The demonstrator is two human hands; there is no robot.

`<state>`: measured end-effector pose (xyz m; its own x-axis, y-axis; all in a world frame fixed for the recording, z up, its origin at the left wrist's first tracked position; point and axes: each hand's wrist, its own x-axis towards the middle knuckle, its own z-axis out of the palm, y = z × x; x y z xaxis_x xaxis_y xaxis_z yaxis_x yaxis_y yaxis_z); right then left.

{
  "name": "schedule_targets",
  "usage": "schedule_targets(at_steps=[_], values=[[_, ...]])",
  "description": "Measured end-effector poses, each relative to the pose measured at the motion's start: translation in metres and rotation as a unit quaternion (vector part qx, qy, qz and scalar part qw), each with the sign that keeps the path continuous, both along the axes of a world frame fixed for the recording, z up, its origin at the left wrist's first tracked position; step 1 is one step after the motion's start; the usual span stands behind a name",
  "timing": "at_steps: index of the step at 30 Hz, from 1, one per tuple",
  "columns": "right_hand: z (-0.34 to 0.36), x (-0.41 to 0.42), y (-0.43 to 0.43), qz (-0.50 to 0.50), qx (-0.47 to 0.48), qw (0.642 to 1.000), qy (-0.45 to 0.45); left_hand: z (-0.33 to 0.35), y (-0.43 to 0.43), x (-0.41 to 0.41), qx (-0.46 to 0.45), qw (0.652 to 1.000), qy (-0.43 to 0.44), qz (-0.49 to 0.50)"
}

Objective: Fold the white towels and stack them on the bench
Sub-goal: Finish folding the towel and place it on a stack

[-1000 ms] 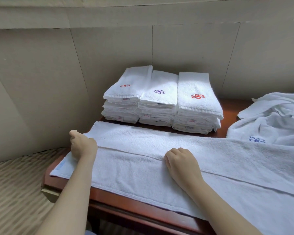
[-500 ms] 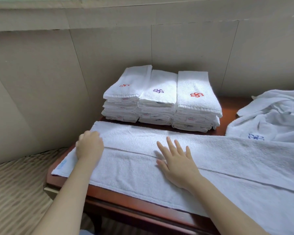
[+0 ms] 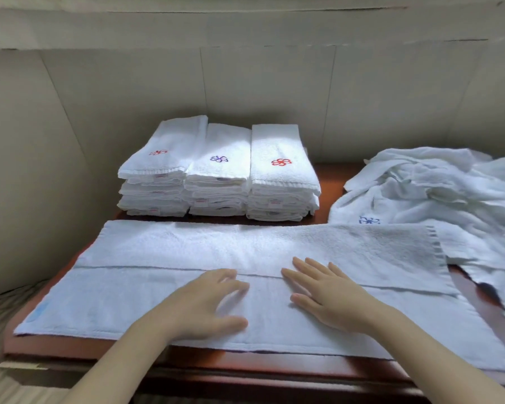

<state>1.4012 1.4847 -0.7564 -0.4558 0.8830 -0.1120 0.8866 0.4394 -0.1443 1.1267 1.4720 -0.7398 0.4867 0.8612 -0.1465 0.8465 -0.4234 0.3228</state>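
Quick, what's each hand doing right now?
Left hand: open, fingers resting flat on the long white terry towel.
Right hand: open, fingers spread flat on the same towel.

Soft daylight, blurred edges, wide-angle bowing

White towel (image 3: 187, 252) spread on reddish-brown bench (image 3: 330, 173); three white folded stacks behind, emblems red on the left stack (image 3: 158, 170), purple on the middle stack (image 3: 219, 170), red on the right stack (image 3: 280, 170); white heap (image 3: 438, 188) at right, blue emblem; beige wall (image 3: 274, 91).
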Motion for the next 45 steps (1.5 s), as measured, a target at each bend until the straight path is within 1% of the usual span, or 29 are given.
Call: schedule_targets(at_steps=[1, 3, 5, 7, 12, 15, 17, 19, 20, 22, 24, 27, 29, 32, 34, 35, 36, 38, 40, 41, 45], values=[[-0.001, 0.010, -0.006, -0.005, 0.004, 1.000, 0.001, 0.001, -0.008, 0.007, -0.019, 0.999, 0.001, -0.037], [-0.002, 0.025, -0.022, -0.008, 0.011, 1.000, 0.005, -0.001, -0.019, 0.022, -0.012, 0.995, 0.020, -0.096], [-0.004, 0.032, -0.037, 0.000, 0.012, 1.000, 0.006, -0.004, -0.026, 0.033, 0.021, 0.992, 0.019, -0.123], [-0.003, 0.033, -0.049, 0.017, 0.012, 1.000, 0.008, -0.005, -0.029, 0.039, 0.054, 0.990, -0.004, -0.128], [0.000, 0.024, -0.064, 0.046, 0.008, 0.999, 0.014, -0.003, -0.034, 0.045, 0.126, 0.985, -0.057, -0.107], [0.004, 0.014, -0.061, 0.063, 0.079, 0.994, 0.044, -0.001, -0.035, 0.050, 0.173, 0.978, -0.063, -0.100], [0.009, 0.008, -0.058, 0.080, 0.115, 0.989, 0.041, -0.002, -0.037, 0.052, 0.203, 0.971, -0.057, -0.112], [0.011, 0.005, -0.057, 0.084, 0.125, 0.988, 0.026, -0.005, -0.038, 0.053, 0.201, 0.973, -0.040, -0.106], [0.012, 0.004, -0.057, 0.076, 0.120, 0.990, 0.022, -0.007, -0.038, 0.052, 0.198, 0.975, -0.033, -0.097], [0.013, 0.001, -0.058, 0.044, 0.104, 0.993, 0.019, -0.009, -0.036, 0.048, 0.222, 0.972, -0.021, -0.078], [0.014, -0.002, -0.056, 0.015, 0.116, 0.993, 0.001, -0.007, -0.028, 0.038, 0.235, 0.972, 0.006, -0.032], [0.019, -0.006, -0.049, -0.026, 0.140, 0.989, -0.039, 0.006, -0.009, 0.011, 0.189, 0.977, 0.025, 0.100], [0.026, -0.009, -0.042, -0.056, 0.161, 0.983, -0.075, 0.018, 0.003, -0.014, 0.173, 0.968, 0.032, 0.179], [0.037, -0.012, -0.024, -0.107, 0.197, 0.970, -0.095, 0.029, 0.018, -0.051, 0.199, 0.932, 0.021, 0.304], [0.043, -0.013, -0.005, -0.142, 0.218, 0.963, -0.074, 0.034, 0.027, -0.072, 0.219, 0.903, 0.018, 0.369], [0.045, -0.014, 0.005, -0.157, 0.220, 0.961, -0.057, 0.036, 0.029, -0.081, 0.216, 0.895, 0.016, 0.389], [0.045, -0.013, 0.015, -0.170, 0.214, 0.961, -0.036, 0.038, 0.031, -0.088, 0.195, 0.896, 0.014, 0.398], [0.038, -0.014, 0.031, -0.193, 0.178, 0.965, -0.016, 0.038, 0.033, -0.098, 0.096, 0.921, 0.004, 0.377], [0.029, -0.015, 0.037, -0.206, 0.139, 0.968, -0.045, 0.034, 0.030, -0.096, -0.020, 0.946, -0.002, 0.325], [0.025, -0.018, 0.041, -0.210, 0.131, 0.967, -0.059, 0.031, 0.029, -0.095, -0.047, 0.949, -0.002, 0.311], [0.020, -0.037, 0.048, -0.199, 0.145, 0.966, -0.078, 0.029, 0.032, -0.098, -0.062, 0.945, -0.021, 0.319]])
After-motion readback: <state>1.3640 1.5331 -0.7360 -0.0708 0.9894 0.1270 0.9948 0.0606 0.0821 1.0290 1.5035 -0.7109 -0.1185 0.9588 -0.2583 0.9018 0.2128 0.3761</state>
